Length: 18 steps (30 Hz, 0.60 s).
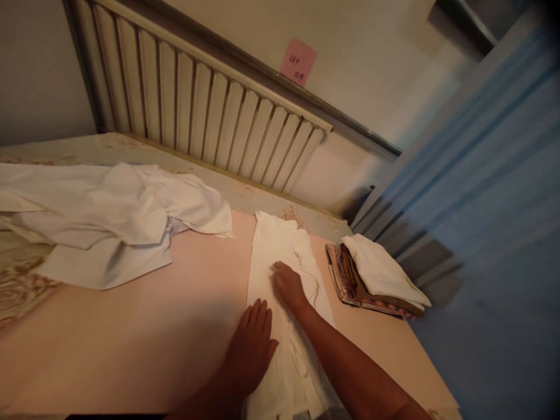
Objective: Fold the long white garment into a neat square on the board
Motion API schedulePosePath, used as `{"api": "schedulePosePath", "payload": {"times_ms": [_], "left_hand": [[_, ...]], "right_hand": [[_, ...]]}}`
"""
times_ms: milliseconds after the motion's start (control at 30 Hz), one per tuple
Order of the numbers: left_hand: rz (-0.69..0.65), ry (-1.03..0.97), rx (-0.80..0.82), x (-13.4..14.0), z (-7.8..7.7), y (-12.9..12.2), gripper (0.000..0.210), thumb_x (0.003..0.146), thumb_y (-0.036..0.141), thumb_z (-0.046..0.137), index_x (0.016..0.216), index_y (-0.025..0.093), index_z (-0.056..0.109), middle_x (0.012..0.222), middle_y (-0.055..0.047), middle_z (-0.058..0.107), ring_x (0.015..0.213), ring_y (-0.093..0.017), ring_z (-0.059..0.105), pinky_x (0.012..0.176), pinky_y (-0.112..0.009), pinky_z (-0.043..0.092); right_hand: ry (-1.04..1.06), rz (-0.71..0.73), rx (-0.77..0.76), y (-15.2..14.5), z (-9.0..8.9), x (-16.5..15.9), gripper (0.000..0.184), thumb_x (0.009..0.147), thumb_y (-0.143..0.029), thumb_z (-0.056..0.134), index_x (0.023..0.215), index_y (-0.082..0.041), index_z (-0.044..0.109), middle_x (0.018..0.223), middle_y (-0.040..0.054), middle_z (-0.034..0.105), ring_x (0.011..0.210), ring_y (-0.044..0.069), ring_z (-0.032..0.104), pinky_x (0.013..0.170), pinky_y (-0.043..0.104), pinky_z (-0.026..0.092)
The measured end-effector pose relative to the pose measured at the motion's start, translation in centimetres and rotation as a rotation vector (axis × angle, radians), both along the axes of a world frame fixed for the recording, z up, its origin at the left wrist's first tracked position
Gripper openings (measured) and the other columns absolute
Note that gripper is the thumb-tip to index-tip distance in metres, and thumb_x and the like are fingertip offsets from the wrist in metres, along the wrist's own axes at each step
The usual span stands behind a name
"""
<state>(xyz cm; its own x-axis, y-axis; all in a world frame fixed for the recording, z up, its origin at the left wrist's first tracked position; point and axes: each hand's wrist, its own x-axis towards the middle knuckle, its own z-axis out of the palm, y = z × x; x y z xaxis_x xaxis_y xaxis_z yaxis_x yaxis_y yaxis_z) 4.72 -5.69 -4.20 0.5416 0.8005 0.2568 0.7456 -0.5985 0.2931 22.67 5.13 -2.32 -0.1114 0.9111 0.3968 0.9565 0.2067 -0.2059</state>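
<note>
A white garment (pixel 280 239) with thin white ties lies folded lengthwise into a long strip on the pink board. My left hand (pixel 251 344) rests flat at its left edge, fingers stretched out and the thumb apart. Farther up the strip, my right hand (pixel 286 286) touches the cloth; its fingers are bent and slightly blurred, so I cannot tell whether they pinch the fabric. One loose tie (pixel 312 280) curves to the right of my right hand, and another tie (pixel 300 361) hangs in a loop below it.
Crumpled white cloth (pixel 122 204) is heaped on the left of the pink board (pixel 205 291). A stack of folded clothes (pixel 376 274) sits at the right, beside a blue curtain (pixel 481 204). Behind are a radiator (pixel 210 105) and a pink note (pixel 298 61) on the wall.
</note>
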Motion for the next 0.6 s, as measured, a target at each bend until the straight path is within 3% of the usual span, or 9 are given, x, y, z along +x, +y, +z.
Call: {"api": "schedulePosePath", "payload": {"times_ms": [133, 233, 467, 600], "left_hand": [[-0.012, 0.008, 0.005, -0.2, 0.1, 0.1, 0.056, 0.091, 0.035, 0.047, 0.141, 0.011, 0.048, 0.152, -0.016, 0.037, 0.143, -0.032, 0.030, 0.117, -0.049, 0.026], [-0.025, 0.019, 0.003, -0.2, 0.1, 0.2, 0.056, 0.089, 0.033, 0.049, 0.140, 0.011, 0.049, 0.152, -0.016, 0.038, 0.142, -0.032, 0.032, 0.116, -0.050, 0.028], [-0.020, 0.038, 0.031, 0.0, -1.0, 0.7, 0.055, 0.085, 0.027, 0.051, 0.139, 0.014, 0.051, 0.151, -0.013, 0.040, 0.140, -0.032, 0.036, 0.114, -0.050, 0.033], [-0.032, 0.025, 0.002, -0.1, -1.1, 0.9, 0.056, 0.085, 0.027, 0.051, 0.140, 0.016, 0.050, 0.151, -0.011, 0.041, 0.140, -0.031, 0.036, 0.114, -0.050, 0.034]], "right_hand": [[0.013, -0.192, 0.098, -1.1, 1.3, 4.9, 0.040, 0.089, -0.019, 0.035, 0.116, -0.015, 0.065, 0.111, 0.0128, 0.069, 0.107, 0.025, 0.061, 0.096, 0.041, 0.046], [0.001, -0.245, 0.105, -0.8, 1.3, 7.5, 0.037, 0.083, -0.015, 0.039, 0.108, -0.015, 0.066, 0.103, 0.0124, 0.069, 0.100, 0.025, 0.062, 0.091, 0.039, 0.047], [0.039, -0.209, 0.070, 2.6, -0.4, 8.9, 0.045, 0.078, -0.014, 0.048, 0.121, -0.015, 0.063, 0.127, 0.0132, 0.063, 0.120, 0.024, 0.055, 0.105, 0.039, 0.040], [0.142, -0.273, 0.074, 4.0, 0.1, 9.8, 0.032, 0.085, -0.020, 0.051, 0.113, -0.018, 0.068, 0.113, 0.0109, 0.069, 0.106, 0.023, 0.062, 0.095, 0.037, 0.048]]}}
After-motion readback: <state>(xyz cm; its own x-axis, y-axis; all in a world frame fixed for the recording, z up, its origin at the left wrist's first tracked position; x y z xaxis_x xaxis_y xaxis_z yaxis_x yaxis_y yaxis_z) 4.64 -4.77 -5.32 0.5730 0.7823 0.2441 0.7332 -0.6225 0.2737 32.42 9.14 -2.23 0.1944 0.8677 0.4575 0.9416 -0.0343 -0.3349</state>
